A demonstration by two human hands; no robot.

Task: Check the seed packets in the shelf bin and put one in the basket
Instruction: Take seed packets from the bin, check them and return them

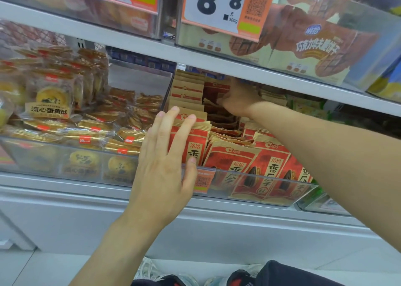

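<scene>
- Where the clear bin sits at centre right of the frame, it holds red and tan seed packets, upright in rows from front wall to back.
- Left hand, centre of frame: fingers straight and spread wide, laid flat on the front left packet; fingertips reach its top edge, thumb lies along the bin's front rim. Grips nothing.
- Right hand, upper centre: reached deep into the bin under the upper shelf, fingers curled among the rear packets. Whether they pinch one, I cannot tell; the hand's back hides the fingertips.
- Right forearm runs from the right edge diagonally up to the hand, crossing over the bin's right side.
- Pastry packs, left of frame: gold-wrapped, heaped in the neighbouring clear bin, just beside the seed bin.
- Price card, top centre: large "8 8", orange strip with QR code.
- Biscuit boxes, upper right: brown and cream, on the shelf above.
- Small orange tag on the bin's front wall, just right of the left thumb.
- Shoes, bottom centre, on the floor.
</scene>
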